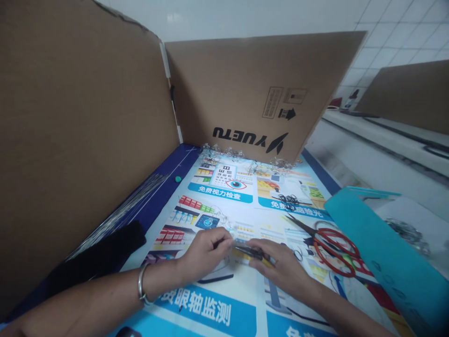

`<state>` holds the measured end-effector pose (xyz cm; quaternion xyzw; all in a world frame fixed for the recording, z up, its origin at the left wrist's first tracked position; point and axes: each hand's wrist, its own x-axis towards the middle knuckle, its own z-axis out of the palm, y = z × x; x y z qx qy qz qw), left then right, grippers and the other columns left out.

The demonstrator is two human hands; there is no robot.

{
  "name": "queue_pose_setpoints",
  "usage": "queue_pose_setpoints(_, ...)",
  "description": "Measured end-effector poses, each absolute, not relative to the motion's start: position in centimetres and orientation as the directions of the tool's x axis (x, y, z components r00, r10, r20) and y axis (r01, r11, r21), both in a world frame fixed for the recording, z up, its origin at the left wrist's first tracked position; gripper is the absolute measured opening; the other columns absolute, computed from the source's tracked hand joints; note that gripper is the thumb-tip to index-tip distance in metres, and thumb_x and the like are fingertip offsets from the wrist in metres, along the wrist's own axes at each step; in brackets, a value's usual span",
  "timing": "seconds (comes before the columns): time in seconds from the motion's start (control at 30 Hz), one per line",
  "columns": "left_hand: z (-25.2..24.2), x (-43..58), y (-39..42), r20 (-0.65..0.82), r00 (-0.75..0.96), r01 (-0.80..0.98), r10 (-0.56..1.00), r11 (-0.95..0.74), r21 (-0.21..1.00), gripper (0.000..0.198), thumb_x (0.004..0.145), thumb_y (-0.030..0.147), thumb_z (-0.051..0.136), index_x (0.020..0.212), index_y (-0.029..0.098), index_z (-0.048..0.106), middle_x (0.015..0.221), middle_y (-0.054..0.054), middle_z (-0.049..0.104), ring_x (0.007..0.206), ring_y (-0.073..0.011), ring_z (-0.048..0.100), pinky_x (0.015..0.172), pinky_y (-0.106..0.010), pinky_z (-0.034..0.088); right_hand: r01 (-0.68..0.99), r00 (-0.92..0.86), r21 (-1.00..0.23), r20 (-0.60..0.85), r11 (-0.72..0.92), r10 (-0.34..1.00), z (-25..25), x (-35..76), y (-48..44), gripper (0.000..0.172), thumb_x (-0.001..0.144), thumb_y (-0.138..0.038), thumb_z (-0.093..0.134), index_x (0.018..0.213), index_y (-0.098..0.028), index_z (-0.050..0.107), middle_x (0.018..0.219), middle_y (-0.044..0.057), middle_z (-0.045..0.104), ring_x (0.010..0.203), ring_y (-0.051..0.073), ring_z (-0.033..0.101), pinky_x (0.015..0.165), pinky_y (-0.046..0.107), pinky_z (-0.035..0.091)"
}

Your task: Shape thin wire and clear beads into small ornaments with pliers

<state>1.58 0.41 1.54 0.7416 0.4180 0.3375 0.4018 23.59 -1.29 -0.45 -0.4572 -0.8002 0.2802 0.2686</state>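
Note:
My right hand is closed around a pair of pliers with dark metal jaws and some yellow on the handle. The jaws point left and meet the fingertips of my left hand. That hand is curled into a pinch, and what lies between its fingers is too small to make out. Fine silvery wire shows just beyond the left fist; whether it is held cannot be seen. To the right of my right hand lie red-handled scissors, blades pointing away to the left.
Cardboard panels stand at the back and left. Long thin wires lie along the left edge beside a black pouch-like object. Clear wire pieces line the back; black coils lie nearer. A turquoise box holds metal pieces.

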Motion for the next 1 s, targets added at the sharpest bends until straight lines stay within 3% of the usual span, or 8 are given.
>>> queue_pose_setpoints(0.1, 1.6, 1.6, 0.4, 0.181, 0.426, 0.330, 0.887, -0.339, 0.881, 0.018, 0.080, 0.017, 0.047, 0.065, 0.014, 0.055, 0.059, 0.001, 0.054, 0.057, -0.0093, 0.048, 0.054, -0.018, 0.037, 0.359, -0.478, -0.933, -0.176, 0.008, 0.861, 0.1, 23.6, -1.5, 0.030, 0.078, -0.043, 0.057, 0.084, -0.015, 0.065, 0.067, 0.004, 0.064, 0.056, 0.015, 0.058, 0.051, 0.025, 0.045)
queue_pose_setpoints(0.2, 2.0, 1.7, 0.2, 0.171, 0.458, 0.298, 0.872, -0.332, 0.895, 0.018, 0.081, 0.020, 0.048, 0.066, 0.013, 0.057, 0.058, 0.001, 0.054, 0.055, -0.0093, 0.047, 0.053, -0.018, 0.037, 0.185, -0.558, -0.971, -0.233, -0.154, 0.796, 0.0, 23.7, -1.8, 0.040, 0.077, -0.051, 0.056, 0.080, -0.012, 0.064, 0.066, 0.005, 0.063, 0.050, 0.013, 0.057, 0.044, 0.023, 0.042)
queue_pose_setpoints(0.7, 2.1, 1.5, -0.2, 0.229, 0.555, 0.212, 0.799, -0.403, 0.890, 0.021, 0.083, 0.022, 0.048, 0.070, 0.011, 0.062, 0.061, 0.001, 0.057, 0.056, -0.0084, 0.047, 0.054, -0.017, 0.038, 0.218, -0.549, -0.965, -0.246, -0.147, 0.799, 0.1, 23.3, -2.0, 0.043, 0.075, -0.054, 0.058, 0.084, -0.013, 0.064, 0.066, 0.003, 0.060, 0.050, 0.010, 0.053, 0.046, 0.021, 0.040)
queue_pose_setpoints(1.0, 1.8, 1.3, 0.0, 0.238, 0.591, 0.215, 0.771, -0.435, 0.874, 0.022, 0.085, 0.021, 0.047, 0.085, 0.014, 0.068, 0.072, -0.002, 0.065, 0.063, -0.0099, 0.054, 0.058, -0.017, 0.041, 0.434, -0.530, -0.855, 0.013, 0.285, 0.848, 0.8, 23.2, -1.7, 0.039, 0.081, -0.053, 0.051, 0.083, -0.018, 0.067, 0.070, 0.001, 0.058, 0.065, 0.014, 0.050, 0.059, 0.024, 0.037)
